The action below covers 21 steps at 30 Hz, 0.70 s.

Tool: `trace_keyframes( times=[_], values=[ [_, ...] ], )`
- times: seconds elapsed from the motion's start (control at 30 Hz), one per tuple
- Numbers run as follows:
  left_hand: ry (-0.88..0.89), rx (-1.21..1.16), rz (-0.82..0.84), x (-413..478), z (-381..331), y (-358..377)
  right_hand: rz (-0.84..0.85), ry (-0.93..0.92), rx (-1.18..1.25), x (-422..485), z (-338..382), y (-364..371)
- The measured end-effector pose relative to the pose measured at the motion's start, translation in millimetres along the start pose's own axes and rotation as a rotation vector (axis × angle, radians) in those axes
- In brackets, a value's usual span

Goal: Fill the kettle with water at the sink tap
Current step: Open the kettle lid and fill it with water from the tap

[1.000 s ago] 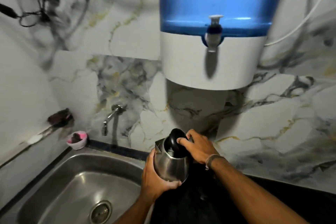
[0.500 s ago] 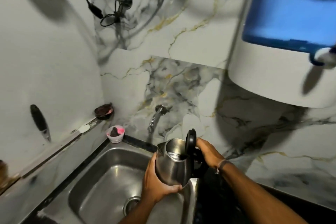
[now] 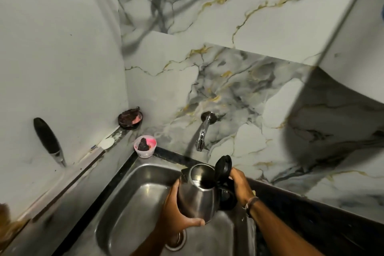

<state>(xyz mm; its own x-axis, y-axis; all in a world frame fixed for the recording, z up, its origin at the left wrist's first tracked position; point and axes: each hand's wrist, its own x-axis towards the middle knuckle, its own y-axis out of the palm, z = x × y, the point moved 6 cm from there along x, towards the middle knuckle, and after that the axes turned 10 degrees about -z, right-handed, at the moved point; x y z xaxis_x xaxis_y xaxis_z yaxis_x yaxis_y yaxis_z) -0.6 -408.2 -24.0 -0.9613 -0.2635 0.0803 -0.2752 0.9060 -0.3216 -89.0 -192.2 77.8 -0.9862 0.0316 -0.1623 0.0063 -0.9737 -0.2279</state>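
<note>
Far left, on the side wall: a black-handled utensil, hung handle up.
Corner ledge: a dark round dish with a pink residue.
Sink corner, on the rim: a small pink cup holding something dark.
Below: the steel sink, basin dry-looking, drain partly hidden behind my wrist.
Back wall, marble-patterned: the tap, spout angled down, no water visible.
My left hand: wrapped round the lower body of the kettle, thumb under its base.
The kettle: held above the basin, below and just right of the spout, black lid flipped upright.
My right hand: closed round the kettle's black handle.
</note>
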Motion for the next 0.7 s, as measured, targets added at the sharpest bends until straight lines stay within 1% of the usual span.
trace_keyframes(
  times=[0.1,0.13,0.23,0.33,0.5,0.6,0.7],
  values=[
    [0.013,0.054,0.085,15.0,22.1,-12.0,-0.040,-0.007,0.001,7.4,-6.5,8.5],
    [-0.007,0.047,0.079,25.6,27.5,-19.8,-0.050,-0.005,-0.002,11.5,-9.6,11.5],
    [-0.087,0.014,-0.038,70.5,23.1,-51.6,-0.071,0.022,-0.019,18.0,-16.6,13.3],
    [-0.061,0.035,-0.053,128.5,-16.2,-61.1,-0.115,0.020,-0.037,23.4,-21.4,9.8],
    [-0.065,-0.009,0.121,191.8,-86.2,-30.9,-0.156,0.033,-0.040,32.8,-24.6,10.3],
    [-0.060,0.030,0.161,206.8,-100.4,-14.2,-0.146,0.026,-0.037,37.4,-21.4,16.5],
    [-0.053,0.066,0.184,210.8,-100.0,-2.0,-0.160,0.021,-0.030,42.1,-21.0,21.4]
  ],
)
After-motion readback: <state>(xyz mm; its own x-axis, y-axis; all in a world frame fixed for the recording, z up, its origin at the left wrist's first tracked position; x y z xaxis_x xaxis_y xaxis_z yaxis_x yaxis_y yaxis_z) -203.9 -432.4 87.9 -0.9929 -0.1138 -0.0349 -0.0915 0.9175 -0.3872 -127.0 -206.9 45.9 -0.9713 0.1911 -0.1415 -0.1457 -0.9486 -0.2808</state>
